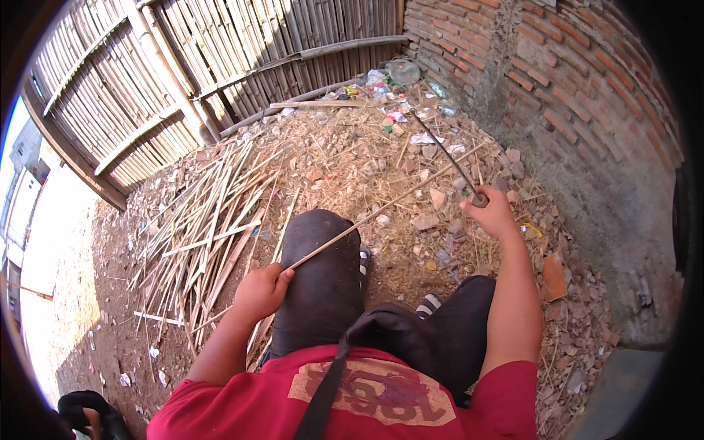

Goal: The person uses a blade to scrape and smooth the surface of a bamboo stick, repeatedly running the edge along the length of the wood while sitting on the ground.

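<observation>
The left hand (pixel 262 291) clamps a bamboo strip (pixel 381 209) across the raised knee (pixel 319 242), steadying it, while the right hand (pixel 493 214) at two o'clock grips a long blade (pixel 447 156)

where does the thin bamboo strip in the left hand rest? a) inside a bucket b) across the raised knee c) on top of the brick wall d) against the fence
b: the left hand grips the bamboo strip, which runs across the knee.

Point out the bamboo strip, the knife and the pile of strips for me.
bamboo strip (pixel 381 209), head view, mid-length over the knee.
knife (pixel 444 150), head view, middle of the blade.
pile of strips (pixel 205 227), head view, centre of the heap.
</observation>
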### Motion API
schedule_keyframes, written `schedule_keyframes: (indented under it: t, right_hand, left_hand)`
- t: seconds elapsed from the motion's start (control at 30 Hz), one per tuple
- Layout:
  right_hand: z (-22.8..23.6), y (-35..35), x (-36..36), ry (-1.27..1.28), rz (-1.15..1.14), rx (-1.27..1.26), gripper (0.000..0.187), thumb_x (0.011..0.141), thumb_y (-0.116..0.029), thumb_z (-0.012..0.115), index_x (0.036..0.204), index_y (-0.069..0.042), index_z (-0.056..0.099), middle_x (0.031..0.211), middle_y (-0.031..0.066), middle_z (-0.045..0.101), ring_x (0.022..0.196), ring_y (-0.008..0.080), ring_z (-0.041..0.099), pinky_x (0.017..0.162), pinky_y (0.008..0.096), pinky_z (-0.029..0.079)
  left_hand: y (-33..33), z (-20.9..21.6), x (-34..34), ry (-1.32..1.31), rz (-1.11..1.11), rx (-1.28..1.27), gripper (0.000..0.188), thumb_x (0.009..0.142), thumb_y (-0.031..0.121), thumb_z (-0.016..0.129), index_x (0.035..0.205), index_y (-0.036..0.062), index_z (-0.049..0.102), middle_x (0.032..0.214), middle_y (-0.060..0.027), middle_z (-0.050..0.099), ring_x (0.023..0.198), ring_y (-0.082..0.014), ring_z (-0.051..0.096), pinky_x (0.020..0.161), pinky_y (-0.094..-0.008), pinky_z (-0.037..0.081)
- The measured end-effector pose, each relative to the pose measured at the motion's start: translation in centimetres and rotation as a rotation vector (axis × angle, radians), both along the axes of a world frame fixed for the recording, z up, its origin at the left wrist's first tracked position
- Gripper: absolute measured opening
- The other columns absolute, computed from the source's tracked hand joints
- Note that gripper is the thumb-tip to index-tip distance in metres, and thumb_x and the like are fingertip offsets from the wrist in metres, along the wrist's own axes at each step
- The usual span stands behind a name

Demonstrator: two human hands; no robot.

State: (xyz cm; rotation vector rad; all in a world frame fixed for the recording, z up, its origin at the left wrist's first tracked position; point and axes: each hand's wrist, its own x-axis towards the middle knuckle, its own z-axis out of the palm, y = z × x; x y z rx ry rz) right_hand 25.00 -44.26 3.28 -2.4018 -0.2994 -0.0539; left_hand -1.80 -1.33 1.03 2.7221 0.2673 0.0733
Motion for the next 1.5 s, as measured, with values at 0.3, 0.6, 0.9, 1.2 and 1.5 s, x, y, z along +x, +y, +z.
schedule_keyframes:
  t: [0.3,0.6,0.9,1.2,1.5]
  right_hand:
    - [-3.7,-1.4,1.6,0.149,0.084,-0.009,0.06,0.074,-0.04,0.084,0.114,0.002,0.07,0.108,0.0223,0.07,0.103,0.0354,0.068,0.091,0.0429,0.052]
    - [-5.2,-0.9,2.6,0.169,0.022,0.055,0.062,0.073,-0.043,0.083,0.113,0.002,0.069,0.103,0.0183,0.072,0.096,0.0349,0.069,0.085,0.0405,0.053]
    - [-3.2,1.5,0.4,0.071,0.029,0.072,0.047,0.074,-0.038,0.081,0.097,0.001,0.068,0.083,0.0175,0.067,0.079,0.0299,0.066,0.074,0.0412,0.051]
    - [-4.4,1.4,0.9,0.201,0.046,-0.095,0.049,0.075,-0.037,0.079,0.104,0.001,0.069,0.084,0.0185,0.067,0.079,0.0308,0.066,0.073,0.0417,0.051]
    - [-1.3,4.7,1.5,0.288,0.015,-0.237,0.04,0.075,-0.035,0.078,0.1,-0.003,0.071,0.088,0.0176,0.069,0.08,0.0334,0.067,0.072,0.0432,0.052]
  left_hand:
    - [-3.0,2.9,0.0,0.009,0.145,0.121,0.04,0.1,0.038,0.055,0.081,0.0032,0.059,0.072,-0.0239,0.064,0.072,-0.0471,0.063,0.064,-0.0572,0.046]
    - [-4.1,2.3,-1.8,-0.027,0.211,0.167,0.039,0.101,0.034,0.054,0.077,0.0033,0.057,0.069,-0.0247,0.062,0.067,-0.0485,0.061,0.06,-0.0583,0.044]
    - [-2.6,3.6,1.0,0.039,0.074,0.166,0.039,0.101,0.035,0.054,0.079,0.0029,0.058,0.073,-0.025,0.064,0.07,-0.0473,0.062,0.063,-0.0578,0.046]
    - [-0.9,0.4,4.9,0.115,-0.001,0.079,0.042,0.101,0.039,0.053,0.08,0.0036,0.06,0.074,-0.0238,0.065,0.072,-0.0463,0.064,0.066,-0.0578,0.049]
    - [2.2,-0.3,8.7,0.287,-0.13,0.046,0.042,0.103,0.039,0.048,0.087,0.0024,0.061,0.078,-0.0262,0.066,0.076,-0.0487,0.065,0.071,-0.0586,0.05]
